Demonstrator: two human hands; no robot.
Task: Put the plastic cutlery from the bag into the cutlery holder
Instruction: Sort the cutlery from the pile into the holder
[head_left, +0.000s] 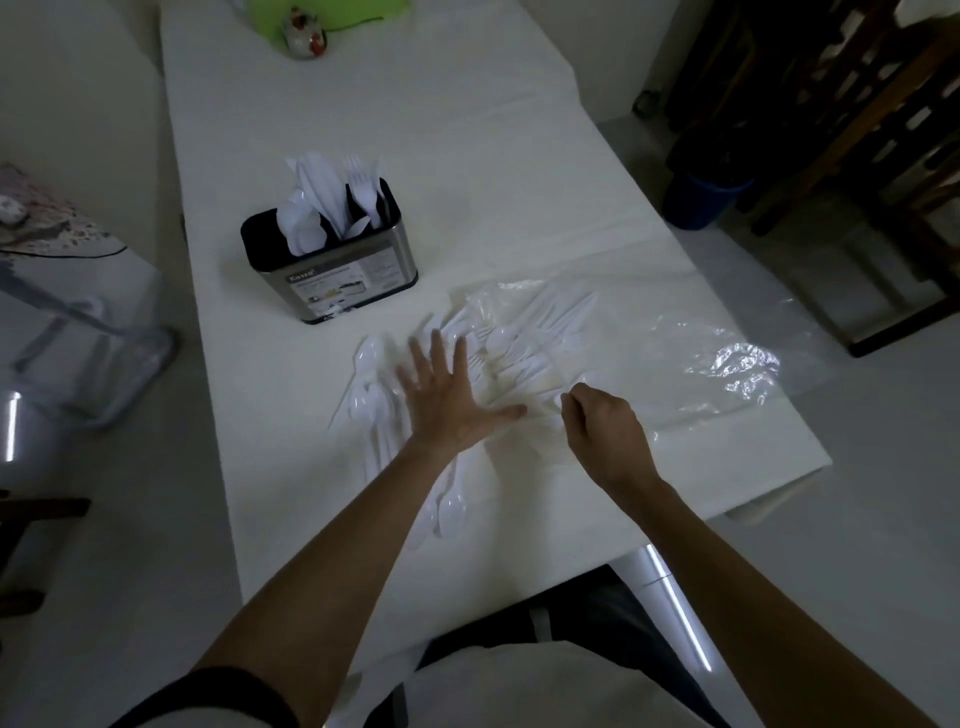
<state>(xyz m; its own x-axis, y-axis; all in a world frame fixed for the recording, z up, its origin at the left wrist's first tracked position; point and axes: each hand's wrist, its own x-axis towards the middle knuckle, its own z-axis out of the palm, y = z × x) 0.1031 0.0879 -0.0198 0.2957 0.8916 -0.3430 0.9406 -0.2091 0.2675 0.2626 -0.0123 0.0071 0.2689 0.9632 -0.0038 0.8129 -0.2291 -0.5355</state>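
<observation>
White table (493, 171) fills the frame. Right of centre, the clear bag (675, 338) lies flat with cutlery at its mouth. Upper left of centre, the cutlery holder (337, 270) already stands stocked with forks, knives and spoons. Lower centre, a loose pile of spoons (374, 410) waits, so roughly midway, I'd judge. Left hand (447, 400) is splayed flat, fingers released; right hand (608, 431) pinches what looks like one white piece.
</observation>
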